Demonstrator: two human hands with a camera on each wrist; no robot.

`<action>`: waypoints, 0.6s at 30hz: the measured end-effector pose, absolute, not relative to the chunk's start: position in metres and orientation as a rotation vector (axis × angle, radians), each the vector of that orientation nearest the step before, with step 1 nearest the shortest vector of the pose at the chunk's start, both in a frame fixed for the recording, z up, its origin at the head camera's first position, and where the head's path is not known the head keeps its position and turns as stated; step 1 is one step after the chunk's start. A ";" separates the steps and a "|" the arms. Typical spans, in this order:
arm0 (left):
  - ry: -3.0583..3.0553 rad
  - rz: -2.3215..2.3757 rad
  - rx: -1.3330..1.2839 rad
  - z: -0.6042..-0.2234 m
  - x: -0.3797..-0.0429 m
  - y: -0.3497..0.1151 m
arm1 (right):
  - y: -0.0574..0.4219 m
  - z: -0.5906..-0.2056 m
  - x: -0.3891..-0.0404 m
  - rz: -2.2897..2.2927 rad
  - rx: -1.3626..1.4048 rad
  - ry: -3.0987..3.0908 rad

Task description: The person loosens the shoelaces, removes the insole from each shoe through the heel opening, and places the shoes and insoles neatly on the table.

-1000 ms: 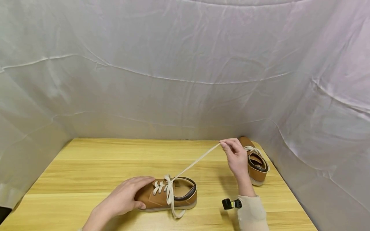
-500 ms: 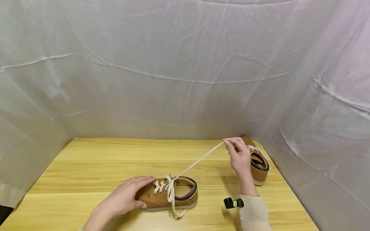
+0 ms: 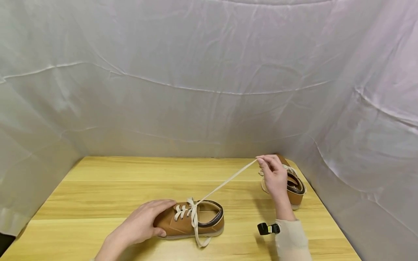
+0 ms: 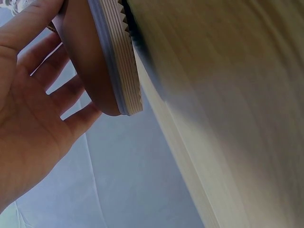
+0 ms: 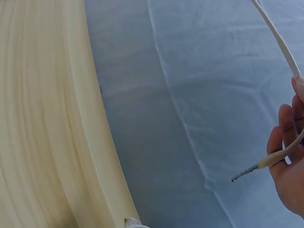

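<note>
A brown low shoe [image 3: 177,226] with cream laces sits on the table, toe to the left. My left hand [image 3: 138,223] holds its toe, thumb on the near side and fingers over the far side; the left wrist view shows the sole edge [image 4: 116,61] beside the hand. My right hand [image 3: 274,177], raised at the right, pinches a shoelace [image 3: 228,180] that runs taut from the knot on the shoe. In the right wrist view the lace's tipped end [image 5: 244,173] hangs out past the palm. Another lace end [image 3: 203,242] curls down the shoe's near side.
A second brown laced shoe [image 3: 295,197] stands at the table's back right, partly hidden behind my right hand. Grey cloth walls [image 3: 209,119] rise around the wooden table [image 3: 130,185]. A small black device [image 3: 267,228] sits at my right wrist.
My right hand has moved slowly to the right, and the pinched lace now stretches farther from the knot. The shoe has shifted very slightly right, while my left hand stays on its toe.
</note>
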State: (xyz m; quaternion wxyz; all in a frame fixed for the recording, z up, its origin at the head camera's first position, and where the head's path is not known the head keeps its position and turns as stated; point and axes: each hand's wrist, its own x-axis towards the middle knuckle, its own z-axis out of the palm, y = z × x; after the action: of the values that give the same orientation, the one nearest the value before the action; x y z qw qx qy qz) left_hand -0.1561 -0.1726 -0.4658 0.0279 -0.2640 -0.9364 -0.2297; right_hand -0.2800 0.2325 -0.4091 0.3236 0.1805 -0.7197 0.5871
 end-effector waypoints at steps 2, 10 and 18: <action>-2.889 -0.710 -0.817 -0.466 -0.156 -0.173 | 0.231 -0.401 -0.275 1.513 0.479 -1.898; -2.894 -0.714 -0.815 -0.466 -0.157 -0.172 | 0.229 -0.385 -0.265 1.483 0.463 -1.933; -2.889 -0.711 -0.816 -0.466 -0.157 -0.171 | 0.235 -0.382 -0.266 1.467 0.442 -1.951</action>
State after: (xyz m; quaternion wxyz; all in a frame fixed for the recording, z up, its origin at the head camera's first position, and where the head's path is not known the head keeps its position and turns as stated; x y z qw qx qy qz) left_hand -0.1574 -0.1710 -0.4656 0.0283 -0.2644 -0.9360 -0.2305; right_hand -0.2663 0.2346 -0.3823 0.3244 0.1684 -0.7440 0.5594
